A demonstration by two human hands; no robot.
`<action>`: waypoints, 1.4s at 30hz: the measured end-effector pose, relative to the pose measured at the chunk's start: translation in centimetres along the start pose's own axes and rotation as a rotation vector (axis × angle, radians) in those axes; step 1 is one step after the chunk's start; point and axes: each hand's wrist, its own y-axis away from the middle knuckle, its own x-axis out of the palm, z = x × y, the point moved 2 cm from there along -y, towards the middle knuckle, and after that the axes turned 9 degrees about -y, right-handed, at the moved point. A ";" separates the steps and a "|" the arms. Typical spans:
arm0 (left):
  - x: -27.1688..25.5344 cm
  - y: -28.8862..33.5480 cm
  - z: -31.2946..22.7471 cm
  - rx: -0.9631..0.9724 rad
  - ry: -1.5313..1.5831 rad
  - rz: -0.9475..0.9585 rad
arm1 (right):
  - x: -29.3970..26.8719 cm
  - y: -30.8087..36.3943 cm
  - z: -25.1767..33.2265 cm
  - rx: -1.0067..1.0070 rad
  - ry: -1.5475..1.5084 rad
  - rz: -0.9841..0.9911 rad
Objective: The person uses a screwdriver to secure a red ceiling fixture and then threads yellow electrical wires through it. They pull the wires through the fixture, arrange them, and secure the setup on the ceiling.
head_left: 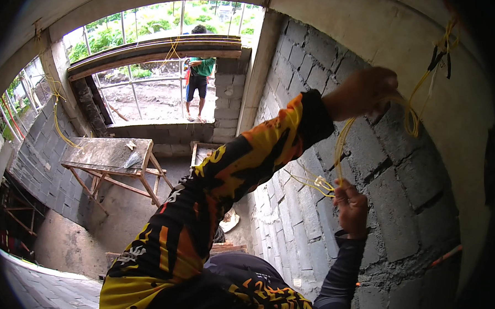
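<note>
My left hand (366,93), in a black sleeve with yellow and orange pattern, is raised at the upper right. Its fingers are curled, slightly smeared, around yellow wires that come out on both sides of it. Lower down, my right hand (351,209) pinches the yellow wires (340,150) between thumb and fingers. Loose ends (321,183) stick out to its left, in front of the block wall. Beyond my left hand, the wires loop up to a hanging bundle (419,87) with black tape-like pieces, near the ceiling.
A grey block wall (391,205) stands close on the right. A wooden trestle table (106,153) is at the left, with a plastic bag on it. Outside the window opening (151,89), a person (198,75) in a green shirt stands. More yellow wires (59,113) hang at far left.
</note>
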 end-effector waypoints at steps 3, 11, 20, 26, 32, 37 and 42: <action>1.7 2.0 1.2 0.381 -0.775 -0.051 | 3.2 1.5 -3.2 0.034 -0.161 0.064; 5.3 10.8 3.5 -0.114 -0.214 0.236 | 11.8 6.8 -7.2 0.259 -0.529 0.254; 9.1 16.0 1.9 -0.266 0.209 0.284 | 12.9 8.4 -8.1 0.291 -0.367 0.208; 6.4 22.7 4.4 -0.335 0.287 0.081 | 8.8 9.6 -7.1 0.400 -0.473 0.315; 3.8 26.4 6.8 -0.559 0.564 0.016 | 6.9 9.8 -7.5 0.467 -0.550 0.201; 5.1 28.3 6.9 -0.601 0.711 0.027 | 8.2 9.9 -9.8 0.398 -0.540 0.081; 5.7 29.3 6.9 -0.562 0.721 0.009 | 9.8 10.4 -11.1 0.353 -0.529 0.040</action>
